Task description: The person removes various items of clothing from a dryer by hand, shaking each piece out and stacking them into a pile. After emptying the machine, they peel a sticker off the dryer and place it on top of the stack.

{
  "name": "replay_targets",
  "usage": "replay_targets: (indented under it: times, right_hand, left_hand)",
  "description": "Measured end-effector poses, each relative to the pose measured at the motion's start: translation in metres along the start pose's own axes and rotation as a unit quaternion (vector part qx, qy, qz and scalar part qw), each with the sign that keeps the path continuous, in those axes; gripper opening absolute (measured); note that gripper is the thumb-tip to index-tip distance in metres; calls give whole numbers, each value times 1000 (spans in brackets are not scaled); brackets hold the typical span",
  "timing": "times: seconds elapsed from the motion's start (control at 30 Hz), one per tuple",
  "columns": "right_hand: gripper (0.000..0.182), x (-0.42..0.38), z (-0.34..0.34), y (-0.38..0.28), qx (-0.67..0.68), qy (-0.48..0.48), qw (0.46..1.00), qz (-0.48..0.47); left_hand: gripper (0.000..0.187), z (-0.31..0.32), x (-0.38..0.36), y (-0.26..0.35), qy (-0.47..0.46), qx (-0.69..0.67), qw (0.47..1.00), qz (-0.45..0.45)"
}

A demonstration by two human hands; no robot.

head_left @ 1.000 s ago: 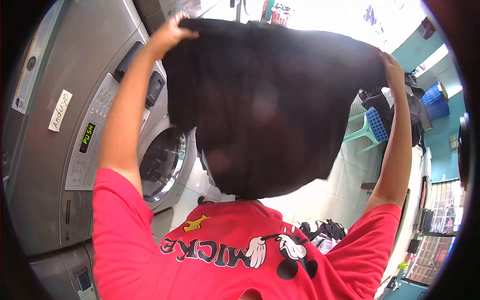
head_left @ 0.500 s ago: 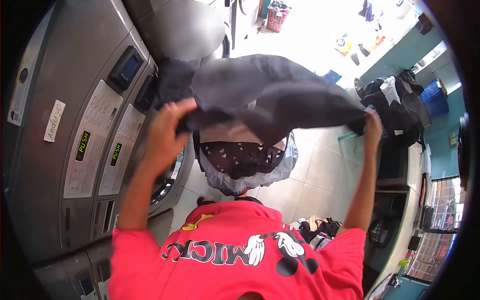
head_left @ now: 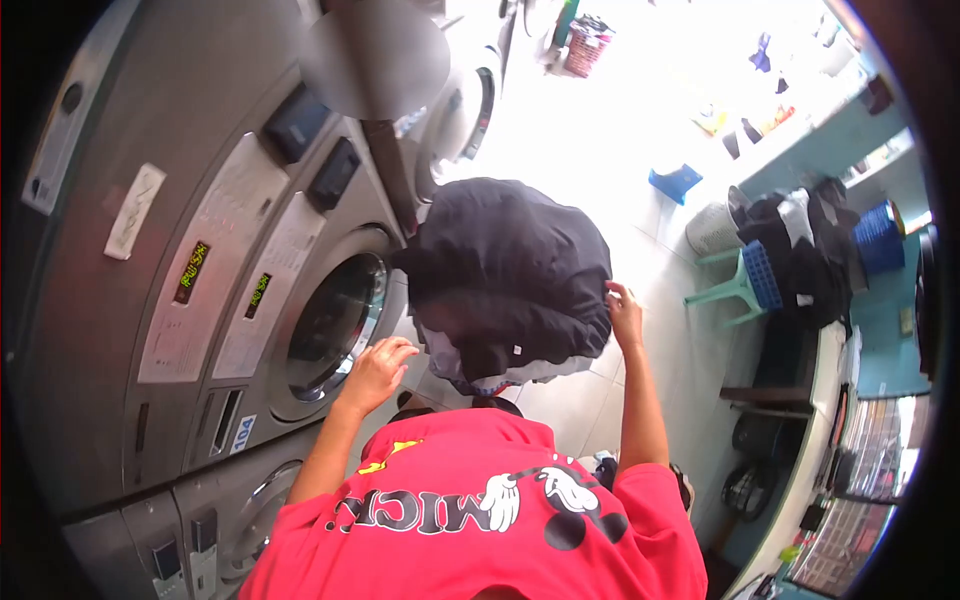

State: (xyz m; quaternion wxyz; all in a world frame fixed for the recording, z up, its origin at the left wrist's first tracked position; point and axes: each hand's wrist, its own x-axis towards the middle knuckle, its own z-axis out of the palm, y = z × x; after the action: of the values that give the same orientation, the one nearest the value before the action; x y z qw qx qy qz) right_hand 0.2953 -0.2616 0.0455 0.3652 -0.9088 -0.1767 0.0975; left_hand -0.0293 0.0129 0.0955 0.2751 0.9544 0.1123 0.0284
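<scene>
A black garment (head_left: 510, 250) lies spread over a heap of laundry in front of me, its surface wrinkled and rounded. Grey cloth (head_left: 545, 371) shows beneath it at the near side. My right hand (head_left: 625, 315) is at the garment's right edge, with the fingertips closed on the fabric there. My left hand (head_left: 378, 375) hovers to the left of the heap, apart from it, fingers loosely extended and holding nothing. Whatever supports the laundry is hidden under it.
Front-loading machines line my left, one with a round glass door (head_left: 335, 325) close by. To the right are a pale green stool (head_left: 737, 285), a white basket (head_left: 712, 232) and piled dark clothes (head_left: 800, 250). A pink basket (head_left: 587, 50) stands farther off.
The black garment, stretched in the air between both hands before, has come down over the heap. My left hand has let go and drawn back; my right hand has moved inward and lower.
</scene>
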Motion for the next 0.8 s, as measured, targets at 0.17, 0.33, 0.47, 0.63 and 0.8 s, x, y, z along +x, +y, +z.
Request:
replay_targets:
  times: [0.17, 0.33, 0.47, 0.63, 0.8]
  right_hand:
    - [16, -8, 59, -187, 79, -22, 951, -298]
    - [12, -57, 119, -301, 232, -52, 893, -382]
    - [11, -86, 140, -353, 291, -54, 867, -402]
    - [14, -93, 134, -394, 279, 20, 844, -457]
    - [12, -67, 132, -406, 258, 109, 834, -476]
  left_hand:
    - [24, -78, -29, 5, 229, 58, 972, 15]
    - [31, -164, -108, 18, 389, 116, 914, 22]
    - [24, -203, -167, 25, 537, 244, 807, -28]
    - [17, -230, -205, 30, 597, 307, 738, -71]
    - [5, -258, -208, 26, 607, 426, 671, -15]
